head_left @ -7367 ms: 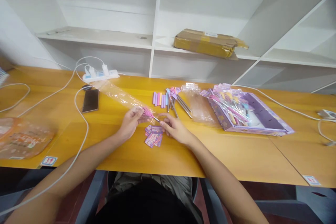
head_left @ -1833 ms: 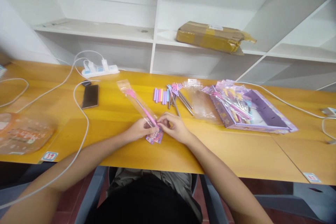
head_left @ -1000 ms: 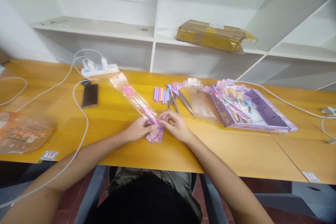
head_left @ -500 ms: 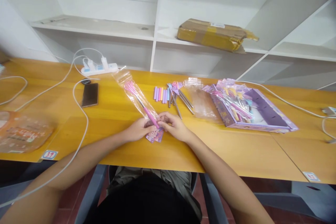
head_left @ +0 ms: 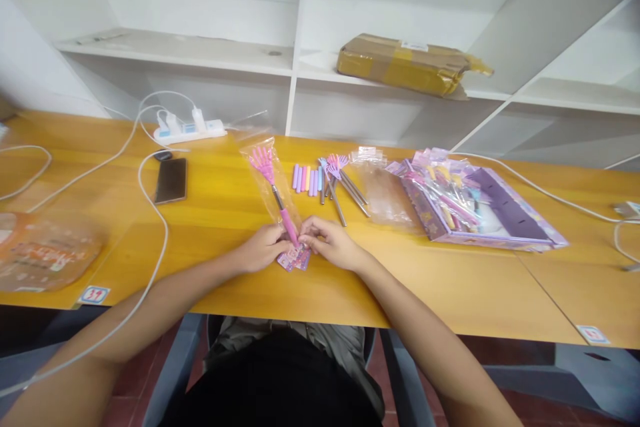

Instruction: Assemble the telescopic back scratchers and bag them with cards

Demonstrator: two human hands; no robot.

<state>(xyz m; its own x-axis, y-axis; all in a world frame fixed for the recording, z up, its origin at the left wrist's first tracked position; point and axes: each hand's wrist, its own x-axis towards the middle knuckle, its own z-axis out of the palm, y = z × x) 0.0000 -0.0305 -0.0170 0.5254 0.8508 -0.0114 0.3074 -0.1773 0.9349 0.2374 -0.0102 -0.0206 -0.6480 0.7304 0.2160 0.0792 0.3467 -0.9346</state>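
A pink back scratcher point(head_left: 278, 199) with a hand-shaped head and a metal shaft lies inside a clear plastic bag point(head_left: 286, 190). Its handle end points toward me. My left hand point(head_left: 263, 248) pinches the bag at the handle's left side. On the other side, my right hand point(head_left: 331, 241) has its thumb and fingers closed on the bag's edge by the handle end. Small printed pink-purple cards point(head_left: 294, 260) show beneath the fingers; whether they are inside the bag I cannot tell. Beyond my right hand are loose scratcher heads with metal rods point(head_left: 350, 188) and several pastel handle tubes point(head_left: 306, 179).
Clear bags point(head_left: 383, 193) lie right of the rods, beside a purple display box point(head_left: 500, 240) of bagged scratchers. A phone point(head_left: 171, 180), a power strip point(head_left: 213, 128) and a white cable point(head_left: 159, 213) are at left. A taped carton point(head_left: 400, 61) rests on the shelf.
The bagged back scratcher has turned, its head swinging to the right and its claw now facing up. Both hands stay almost in place at the handle end.
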